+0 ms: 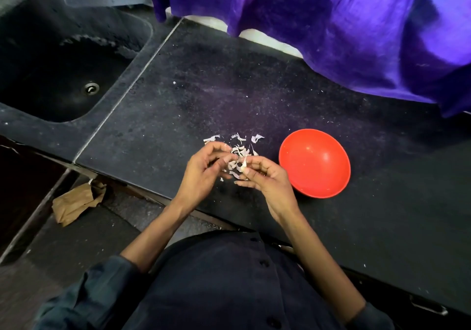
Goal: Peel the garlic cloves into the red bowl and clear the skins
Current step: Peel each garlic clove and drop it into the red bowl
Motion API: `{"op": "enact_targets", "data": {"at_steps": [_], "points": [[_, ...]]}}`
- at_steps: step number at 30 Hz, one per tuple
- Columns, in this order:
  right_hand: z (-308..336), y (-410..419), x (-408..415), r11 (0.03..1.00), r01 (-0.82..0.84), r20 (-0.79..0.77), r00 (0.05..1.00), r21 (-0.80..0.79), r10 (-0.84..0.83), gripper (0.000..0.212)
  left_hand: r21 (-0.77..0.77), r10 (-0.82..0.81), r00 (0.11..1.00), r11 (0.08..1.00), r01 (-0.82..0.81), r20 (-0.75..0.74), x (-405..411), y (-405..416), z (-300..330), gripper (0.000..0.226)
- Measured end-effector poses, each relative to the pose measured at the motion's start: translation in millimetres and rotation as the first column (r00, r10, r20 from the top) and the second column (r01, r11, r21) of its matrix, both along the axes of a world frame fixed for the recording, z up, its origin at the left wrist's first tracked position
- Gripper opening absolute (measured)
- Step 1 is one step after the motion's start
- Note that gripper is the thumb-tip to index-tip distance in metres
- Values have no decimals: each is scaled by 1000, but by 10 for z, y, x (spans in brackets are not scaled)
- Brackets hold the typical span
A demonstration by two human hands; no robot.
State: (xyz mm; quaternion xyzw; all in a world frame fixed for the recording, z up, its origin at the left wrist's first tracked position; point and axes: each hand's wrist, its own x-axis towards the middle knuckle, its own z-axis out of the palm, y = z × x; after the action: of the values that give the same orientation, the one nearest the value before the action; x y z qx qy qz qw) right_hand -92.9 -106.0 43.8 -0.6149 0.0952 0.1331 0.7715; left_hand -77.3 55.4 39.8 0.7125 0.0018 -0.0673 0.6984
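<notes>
My right hand (265,176) pinches a small pale garlic clove (244,164) between thumb and forefinger, just above the dark counter. My left hand (204,166) hovers beside it with fingers curled, its fingertips close to the clove; whether it holds a skin is unclear. A scatter of white and pinkish garlic skins (238,148) lies on the counter under and behind both hands. The red bowl (314,162) stands upright right of my right hand, and I see nothing inside it.
A dark sink (63,74) with a drain is set into the counter (204,87) at the left. A purple cloth (331,23) hangs along the back. A crumpled brown paper bag (76,202) lies on the floor below the counter's front edge.
</notes>
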Motion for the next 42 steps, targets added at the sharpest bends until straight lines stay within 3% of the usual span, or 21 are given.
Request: {"op": "enact_targets", "data": {"at_steps": [5,13,26,38,42], "points": [[-18,-5,4,999,-23,3,1000,-42,23,22,-152,13,998,988,-22,-61,-1,-84,47,29],[20,-4,-14,994,-25,-57,998,104,31,16,-229,105,991,966,-121,-80,9,-79,7,40],[-18,13,-15,996,68,-40,997,59,-66,14,-104,117,993,988,-114,20,-3,-86,-28,45],[31,79,-12,917,149,-328,944,369,-22,14,63,172,969,981,-186,180,-51,-173,-76,32],[25,110,-28,968,154,-174,977,196,-121,12,98,206,972,971,-217,115,-45,-215,-101,30]]}}
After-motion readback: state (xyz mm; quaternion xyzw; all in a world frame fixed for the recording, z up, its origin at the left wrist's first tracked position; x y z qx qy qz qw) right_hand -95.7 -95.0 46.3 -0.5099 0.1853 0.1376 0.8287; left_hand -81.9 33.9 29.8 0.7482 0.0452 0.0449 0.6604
